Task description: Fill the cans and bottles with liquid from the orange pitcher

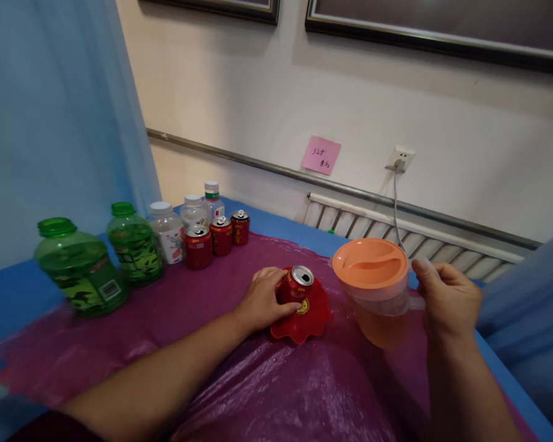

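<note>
L grip [265,301] hides part of red can [295,287] & L side of red dish [319,310]; can't see what's in can. R grip [451,301] covers most of hdl on jug [373,298]; jug's btm blurred, can't tell if touching purple sheet [327,393]. Other cans [198,250] hide lower pts of clear btls [168,233]. Radiator [461,248] part-blocked by jug. Pink note [321,155]: script too small. Top edge cuts 2 wall pics [396,18]; forearms [166,377] run off btm.

A pink note [321,155] (handwritten in dark ink) clung to the wall [239,92] above a metal pipe [258,164]. A blue curtain [55,123] hung at the left.
</note>
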Tool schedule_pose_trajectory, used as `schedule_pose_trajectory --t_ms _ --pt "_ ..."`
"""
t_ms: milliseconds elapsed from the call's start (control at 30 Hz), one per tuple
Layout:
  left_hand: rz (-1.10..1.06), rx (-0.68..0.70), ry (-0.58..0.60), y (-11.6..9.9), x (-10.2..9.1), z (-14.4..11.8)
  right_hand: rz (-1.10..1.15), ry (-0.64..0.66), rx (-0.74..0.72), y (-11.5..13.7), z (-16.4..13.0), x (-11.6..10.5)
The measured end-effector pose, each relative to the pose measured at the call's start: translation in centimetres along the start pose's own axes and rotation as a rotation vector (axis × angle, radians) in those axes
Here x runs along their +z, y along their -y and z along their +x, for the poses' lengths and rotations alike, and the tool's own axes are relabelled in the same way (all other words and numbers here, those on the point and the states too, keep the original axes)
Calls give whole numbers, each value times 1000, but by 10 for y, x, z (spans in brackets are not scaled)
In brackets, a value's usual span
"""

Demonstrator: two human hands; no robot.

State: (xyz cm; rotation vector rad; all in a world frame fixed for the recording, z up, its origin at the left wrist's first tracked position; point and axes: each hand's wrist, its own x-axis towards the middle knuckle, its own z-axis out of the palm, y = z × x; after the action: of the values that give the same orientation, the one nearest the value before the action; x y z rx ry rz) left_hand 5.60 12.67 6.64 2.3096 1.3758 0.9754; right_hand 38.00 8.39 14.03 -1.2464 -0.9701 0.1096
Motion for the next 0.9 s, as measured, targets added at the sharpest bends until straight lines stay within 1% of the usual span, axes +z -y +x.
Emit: schedule_pose_trajectory --t_ms 133,400,667,900 --pt "-10 2 21 -3 -1 -1 -64 55 -20 11 -9 0" --pt "-41 9 73 -5 -2 -3 -170 122 11 18 -16 -1" --pt "-42 21 92 -8 -3 -4 -329 134 -5 14 -16 2" --pt "-10 13 125 -10 -4 -4 -329 153 -37 14 -17 3"
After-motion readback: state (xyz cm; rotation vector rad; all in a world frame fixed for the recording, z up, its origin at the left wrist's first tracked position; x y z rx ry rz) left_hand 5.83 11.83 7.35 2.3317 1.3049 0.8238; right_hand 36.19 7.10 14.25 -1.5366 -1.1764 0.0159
